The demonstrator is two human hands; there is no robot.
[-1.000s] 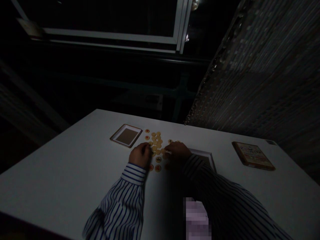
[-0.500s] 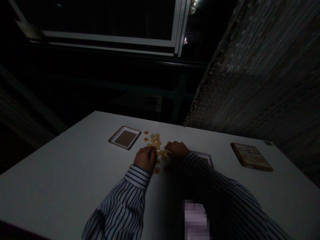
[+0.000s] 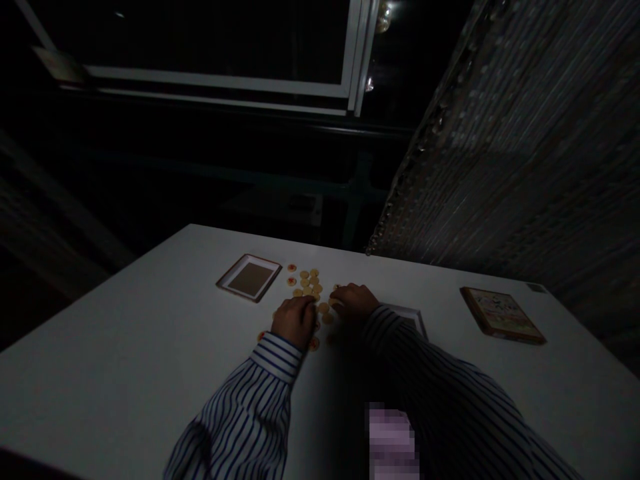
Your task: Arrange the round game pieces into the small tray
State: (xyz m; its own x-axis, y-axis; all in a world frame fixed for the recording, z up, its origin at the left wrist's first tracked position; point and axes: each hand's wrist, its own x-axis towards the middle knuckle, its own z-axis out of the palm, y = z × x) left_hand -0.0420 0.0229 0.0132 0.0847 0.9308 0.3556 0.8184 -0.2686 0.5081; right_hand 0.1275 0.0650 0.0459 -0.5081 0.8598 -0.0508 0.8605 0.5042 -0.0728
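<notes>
Several small round yellow tokens [image 3: 309, 283] with red marks lie scattered on a white table [image 3: 125, 360]. My left hand [image 3: 294, 319] rests over the near part of the pile, fingers curled down onto the tokens. My right hand [image 3: 354, 299] sits at the right edge of the pile, fingers bent and touching tokens. The dim light hides whether either hand grips a token. Both arms wear blue-and-white striped sleeves.
A shallow box tray [image 3: 249, 277] with a brown inside lies left of the tokens. Another white-rimmed tray [image 3: 413, 315] is partly under my right sleeve. A brown printed box lid [image 3: 501, 314] lies at the right. A dark window and a woven blind stand behind the table.
My left hand has slid right and nearer over the tokens. My right hand has drawn slightly away along the pile's right side. A few tokens have shifted.
</notes>
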